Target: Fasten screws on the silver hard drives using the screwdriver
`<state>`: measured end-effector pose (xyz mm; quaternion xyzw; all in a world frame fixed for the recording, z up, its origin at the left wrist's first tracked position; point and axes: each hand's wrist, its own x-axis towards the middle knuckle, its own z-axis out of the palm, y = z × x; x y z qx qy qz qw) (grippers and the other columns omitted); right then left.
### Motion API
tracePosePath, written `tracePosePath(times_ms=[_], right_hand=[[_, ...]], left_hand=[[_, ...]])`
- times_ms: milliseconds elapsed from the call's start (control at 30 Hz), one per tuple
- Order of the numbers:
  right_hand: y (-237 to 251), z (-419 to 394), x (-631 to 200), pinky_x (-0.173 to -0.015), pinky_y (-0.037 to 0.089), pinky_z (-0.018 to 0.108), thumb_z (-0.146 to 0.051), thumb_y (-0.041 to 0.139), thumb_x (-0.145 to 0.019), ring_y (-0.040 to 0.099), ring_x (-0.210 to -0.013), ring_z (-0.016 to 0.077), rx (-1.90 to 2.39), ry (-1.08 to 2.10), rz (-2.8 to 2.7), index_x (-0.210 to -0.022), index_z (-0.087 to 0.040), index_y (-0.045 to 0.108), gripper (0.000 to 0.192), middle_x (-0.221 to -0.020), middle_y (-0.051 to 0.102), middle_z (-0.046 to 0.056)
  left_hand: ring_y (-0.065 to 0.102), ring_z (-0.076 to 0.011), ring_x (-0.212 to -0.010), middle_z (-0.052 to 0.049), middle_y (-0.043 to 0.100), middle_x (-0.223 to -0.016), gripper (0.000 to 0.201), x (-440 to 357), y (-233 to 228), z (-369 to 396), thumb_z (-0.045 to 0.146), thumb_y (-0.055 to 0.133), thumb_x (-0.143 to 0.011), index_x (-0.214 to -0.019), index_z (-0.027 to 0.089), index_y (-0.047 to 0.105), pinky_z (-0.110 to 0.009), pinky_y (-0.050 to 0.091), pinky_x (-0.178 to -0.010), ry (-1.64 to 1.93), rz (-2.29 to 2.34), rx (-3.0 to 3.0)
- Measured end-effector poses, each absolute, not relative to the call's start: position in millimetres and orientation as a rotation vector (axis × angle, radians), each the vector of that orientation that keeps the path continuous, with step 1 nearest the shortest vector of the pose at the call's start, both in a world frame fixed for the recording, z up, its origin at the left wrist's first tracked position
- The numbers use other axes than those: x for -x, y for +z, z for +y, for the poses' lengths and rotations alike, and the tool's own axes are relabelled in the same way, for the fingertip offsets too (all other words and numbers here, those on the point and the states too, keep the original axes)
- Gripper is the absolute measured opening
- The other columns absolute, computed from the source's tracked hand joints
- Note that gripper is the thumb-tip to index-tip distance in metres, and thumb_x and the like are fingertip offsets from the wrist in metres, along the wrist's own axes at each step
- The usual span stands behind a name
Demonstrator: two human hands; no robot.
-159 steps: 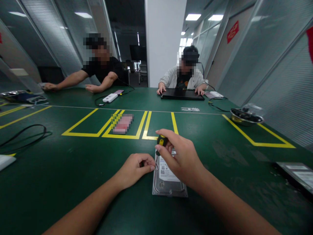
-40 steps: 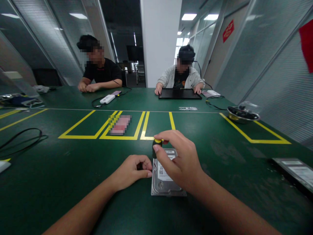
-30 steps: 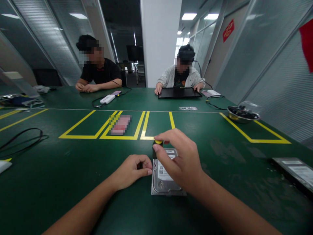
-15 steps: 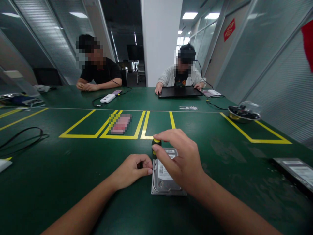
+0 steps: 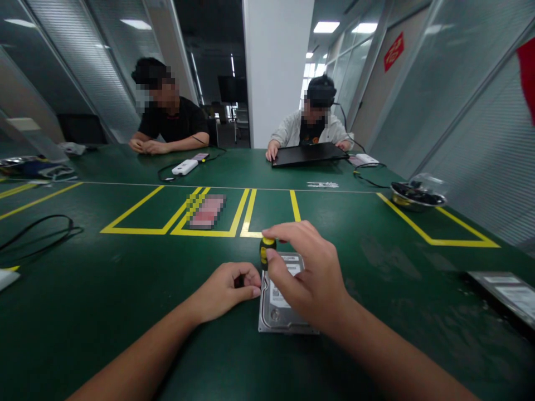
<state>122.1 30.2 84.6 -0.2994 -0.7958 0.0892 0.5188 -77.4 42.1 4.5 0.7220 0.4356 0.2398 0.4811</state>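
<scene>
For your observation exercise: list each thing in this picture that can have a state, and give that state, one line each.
Hard drive: flat on the green table, label up.
Screwdriver: upright over the drive's far left corner.
Right hand: fingers closed on the screwdriver handle.
Left hand: curled, against the drive's left edge.
Laptop: shut, near edge lifted.
Second drive: lying flat.

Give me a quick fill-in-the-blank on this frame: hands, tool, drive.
1. The right hand pinches a black screwdriver handle with a ____ cap.
2. The tool stands over the hard drive, which lies flat on the ____ table.
3. The left hand rests against the drive's ____ edge.

Missing words: yellow; green; left
</scene>
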Motion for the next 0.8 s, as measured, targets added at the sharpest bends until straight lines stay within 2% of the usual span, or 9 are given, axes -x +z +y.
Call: tracePosePath(times_ms=[133,233,400,567,667,800], right_hand=[[84.2,30.4,-121.8,-0.083,0.050,0.036,-0.016,0.060,-0.084,0.060,-0.094,0.0186,0.710,0.253,-1.915,-0.103,-0.017,0.064,0.019,-0.101,0.067,0.007],[84.0,31.6,-121.6,-0.079,0.050,0.035,-0.023,0.066,-0.085,0.059,-0.091,0.0184,0.740,0.225,-1.908,-0.099,-0.015,0.066,0.016,-0.095,0.064,0.008],[84.9,31.7,-121.7,-0.083,0.049,0.035,-0.012,0.058,-0.086,0.061,-0.092,0.0171,0.698,0.223,-1.920,-0.101,-0.014,0.065,0.017,-0.097,0.069,0.006],[83.7,31.4,-121.6,-0.079,0.050,0.035,-0.022,0.067,-0.084,0.060,-0.091,0.0183,0.736,0.222,-1.914,-0.100,-0.014,0.067,0.017,-0.096,0.065,0.008],[83.3,32.7,-121.7,-0.080,0.049,0.036,-0.017,0.061,-0.086,0.060,-0.090,0.0178,0.714,0.190,-1.930,-0.100,-0.015,0.066,0.015,-0.094,0.067,0.006],[82.7,33.6,-122.0,-0.085,0.049,0.037,-0.011,0.057,-0.085,0.061,-0.095,0.0180,0.674,0.209,-1.941,-0.107,-0.014,0.064,0.023,-0.103,0.069,0.007]], left_hand=[[0.059,-0.0168,-0.079,-0.001,0.064,-0.085,0.019,75.1,6.3,40.1,0.027,0.066,-0.083,-0.097,0.016,0.061,-0.028,0.047,-0.073,0.625,1.072,-1.712],[0.057,-0.0152,-0.076,0.001,0.062,-0.082,0.016,74.1,7.5,39.1,0.024,0.066,-0.083,-0.096,0.016,0.061,-0.026,0.046,-0.070,0.630,1.088,-1.745],[0.055,-0.0145,-0.075,0.001,0.062,-0.083,0.009,74.4,8.0,38.8,0.020,0.063,-0.085,-0.093,0.017,0.064,-0.026,0.043,-0.069,0.599,1.075,-1.834],[0.056,-0.0155,-0.078,0.001,0.062,-0.084,0.007,75.1,6.3,38.6,0.021,0.060,-0.087,-0.091,0.017,0.062,-0.027,0.044,-0.071,0.596,1.097,-1.836],[0.054,-0.0152,-0.076,0.001,0.062,-0.083,0.008,75.0,5.4,38.9,0.022,0.060,-0.087,-0.092,0.016,0.063,-0.026,0.044,-0.070,0.601,1.096,-1.837],[0.056,-0.0167,-0.079,-0.001,0.063,-0.087,0.012,74.9,3.8,39.4,0.024,0.060,-0.087,-0.095,0.016,0.063,-0.028,0.044,-0.071,0.594,1.103,-1.815]])
